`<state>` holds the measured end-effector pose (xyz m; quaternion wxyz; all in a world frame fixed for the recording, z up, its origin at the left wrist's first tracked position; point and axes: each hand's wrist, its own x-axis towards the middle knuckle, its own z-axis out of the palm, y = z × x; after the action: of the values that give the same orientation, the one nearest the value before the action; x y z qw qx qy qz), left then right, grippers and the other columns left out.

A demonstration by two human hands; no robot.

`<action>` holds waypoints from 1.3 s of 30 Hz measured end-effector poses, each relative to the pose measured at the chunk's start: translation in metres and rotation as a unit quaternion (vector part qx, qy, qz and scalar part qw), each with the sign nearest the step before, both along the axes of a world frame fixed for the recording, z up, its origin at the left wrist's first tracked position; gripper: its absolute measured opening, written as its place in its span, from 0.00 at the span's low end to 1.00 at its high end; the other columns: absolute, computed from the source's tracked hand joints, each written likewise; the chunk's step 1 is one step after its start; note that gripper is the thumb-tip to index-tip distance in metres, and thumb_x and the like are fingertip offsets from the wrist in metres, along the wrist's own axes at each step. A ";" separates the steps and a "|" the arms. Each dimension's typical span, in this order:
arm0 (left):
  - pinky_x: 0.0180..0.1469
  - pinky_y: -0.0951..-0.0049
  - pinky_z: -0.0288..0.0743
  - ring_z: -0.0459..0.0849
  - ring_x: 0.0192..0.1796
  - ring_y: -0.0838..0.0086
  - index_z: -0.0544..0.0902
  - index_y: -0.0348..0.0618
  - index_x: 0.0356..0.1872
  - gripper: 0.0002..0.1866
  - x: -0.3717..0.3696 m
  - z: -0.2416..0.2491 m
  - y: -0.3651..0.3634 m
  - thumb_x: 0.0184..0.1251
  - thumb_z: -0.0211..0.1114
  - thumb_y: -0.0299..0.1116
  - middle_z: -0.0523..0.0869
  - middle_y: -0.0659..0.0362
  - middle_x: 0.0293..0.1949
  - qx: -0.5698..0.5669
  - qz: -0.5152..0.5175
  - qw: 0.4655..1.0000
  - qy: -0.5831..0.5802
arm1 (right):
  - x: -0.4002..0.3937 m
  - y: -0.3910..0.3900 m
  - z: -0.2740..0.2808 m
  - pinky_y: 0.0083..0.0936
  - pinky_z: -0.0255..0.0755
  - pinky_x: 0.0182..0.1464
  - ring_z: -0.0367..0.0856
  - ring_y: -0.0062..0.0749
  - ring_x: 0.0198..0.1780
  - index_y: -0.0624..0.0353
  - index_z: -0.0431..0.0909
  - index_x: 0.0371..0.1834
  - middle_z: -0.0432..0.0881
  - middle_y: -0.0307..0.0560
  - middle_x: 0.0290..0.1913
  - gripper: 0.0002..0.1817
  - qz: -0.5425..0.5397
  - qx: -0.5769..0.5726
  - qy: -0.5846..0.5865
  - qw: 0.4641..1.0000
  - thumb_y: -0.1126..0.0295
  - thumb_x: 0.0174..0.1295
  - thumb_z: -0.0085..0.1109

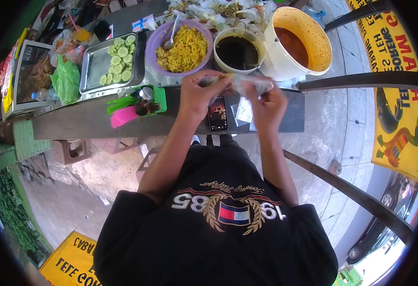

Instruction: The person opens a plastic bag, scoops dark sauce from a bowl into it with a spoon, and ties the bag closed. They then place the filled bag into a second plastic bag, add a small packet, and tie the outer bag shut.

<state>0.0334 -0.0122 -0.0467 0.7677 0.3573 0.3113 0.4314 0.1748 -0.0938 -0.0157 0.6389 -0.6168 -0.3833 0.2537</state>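
Note:
A small clear plastic bag [239,82] is stretched between my hands above the counter's front part. My left hand [198,95] pinches its left end with thumb and fingers. The right end is gripped by my right hand [269,101], whose fingers are slightly blurred. What the bag contains, if anything, I cannot make out. A phone [217,114] with a lit screen lies below, between my wrists. Beside it are small clear plastic sheets or bags [244,112]. Just beyond my hands stand a tub of dark sauce [237,51] and a purple bowl [151,55] of yellow shredded food with a spoon.
A white bucket [279,66] holds reddish sauce at the right. Leftward are a metal tray [91,71] with cucumber slices, a green basket [160,97] of utensils and a green plastic bag [66,81]. Many filled bags [223,16] lie at the back. A dark beam [361,82] runs along the right.

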 end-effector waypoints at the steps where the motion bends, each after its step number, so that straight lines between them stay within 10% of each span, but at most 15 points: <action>1: 0.39 0.71 0.87 0.89 0.34 0.67 0.84 0.29 0.39 0.08 -0.004 0.002 0.002 0.59 0.70 0.18 0.88 0.50 0.36 -0.009 0.023 1.000 0.007 | 0.016 -0.001 0.001 0.17 0.73 0.45 0.78 0.17 0.42 0.65 0.78 0.49 0.81 0.39 0.40 0.15 -0.011 -0.016 0.011 1.000 0.75 0.60 0.69; 13: 0.33 0.77 0.82 0.87 0.32 0.71 0.84 0.30 0.37 0.07 -0.028 0.009 -0.003 0.58 0.70 0.17 0.87 0.50 0.34 -0.050 0.075 0.996 -0.025 | -0.006 0.005 0.021 0.16 0.72 0.40 0.79 0.19 0.37 0.66 0.79 0.51 0.83 0.42 0.39 0.18 -0.048 0.072 0.005 0.996 0.77 0.58 0.69; 16: 0.33 0.78 0.81 0.87 0.30 0.71 0.83 0.29 0.39 0.08 -0.037 -0.010 -0.014 0.58 0.69 0.17 0.87 0.50 0.34 -0.101 -0.065 0.989 -0.089 | -0.017 -0.004 0.010 0.15 0.68 0.30 0.76 0.17 0.27 0.67 0.82 0.46 0.81 0.40 0.27 0.11 0.008 0.039 -0.065 0.997 0.76 0.62 0.66; 19: 0.40 0.78 0.76 0.82 0.36 0.79 0.83 0.31 0.42 0.10 -0.045 0.000 -0.013 0.68 0.66 0.29 0.86 0.56 0.36 0.011 -0.167 0.985 0.048 | -0.003 -0.008 0.032 0.25 0.69 0.26 0.79 0.27 0.22 0.66 0.83 0.35 0.81 0.48 0.22 0.06 0.104 -0.140 -0.171 0.970 0.73 0.62 0.65; 22: 0.39 0.76 0.71 0.77 0.36 0.83 0.82 0.34 0.37 0.17 -0.028 -0.012 -0.021 0.73 0.61 0.41 0.82 0.63 0.33 0.075 -0.200 0.968 0.133 | -0.023 0.002 0.005 0.27 0.67 0.25 0.74 0.39 0.19 0.63 0.82 0.35 0.77 0.57 0.23 0.05 0.141 -0.046 -0.319 0.936 0.72 0.64 0.62; 25: 0.36 0.70 0.69 0.77 0.34 0.78 0.79 0.34 0.30 0.19 -0.011 0.010 -0.028 0.73 0.61 0.43 0.80 0.60 0.30 0.074 -0.182 0.959 0.205 | 0.001 0.016 0.027 0.33 0.72 0.27 0.79 0.43 0.21 0.61 0.81 0.37 0.79 0.50 0.21 0.03 0.101 -0.109 -0.161 0.976 0.75 0.63 0.58; 29: 0.45 0.63 0.70 0.78 0.42 0.62 0.81 0.33 0.31 0.12 -0.023 0.007 -0.015 0.67 0.64 0.35 0.80 0.52 0.37 0.474 -0.072 0.841 0.250 | -0.004 0.029 0.043 0.25 0.72 0.35 0.82 0.35 0.31 0.62 0.82 0.40 0.83 0.45 0.29 0.05 0.016 -0.179 -0.056 0.982 0.76 0.64 0.59; 30: 0.47 0.62 0.70 0.77 0.44 0.58 0.82 0.34 0.31 0.10 -0.030 0.006 -0.006 0.65 0.65 0.32 0.79 0.51 0.38 0.501 -0.064 0.818 0.276 | -0.007 0.040 0.030 0.28 0.73 0.33 0.83 0.40 0.34 0.56 0.84 0.41 0.83 0.44 0.33 0.07 0.001 0.046 -0.327 0.944 0.76 0.62 0.59; 33: 0.48 0.62 0.72 0.79 0.45 0.57 0.86 0.38 0.32 0.04 -0.038 0.024 0.000 0.59 0.67 0.27 0.80 0.52 0.38 0.542 0.010 0.757 0.364 | -0.015 0.044 0.023 0.28 0.72 0.35 0.81 0.40 0.35 0.58 0.81 0.36 0.83 0.45 0.36 0.03 0.083 0.094 -0.542 0.831 0.72 0.62 0.61; 39: 0.42 0.68 0.77 0.85 0.44 0.62 0.89 0.41 0.35 0.07 -0.049 0.017 0.012 0.53 0.70 0.25 0.86 0.51 0.43 0.415 -0.021 0.830 0.371 | -0.016 0.024 -0.004 0.25 0.63 0.25 0.75 0.27 0.23 0.59 0.75 0.31 0.78 0.41 0.26 0.08 0.294 -0.113 -0.306 0.898 0.70 0.67 0.58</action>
<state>-0.0160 -0.0002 -0.0296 0.3824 0.7821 0.3566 0.3391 0.1588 -0.0693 -0.0194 0.3124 -0.5914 -0.6924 0.2706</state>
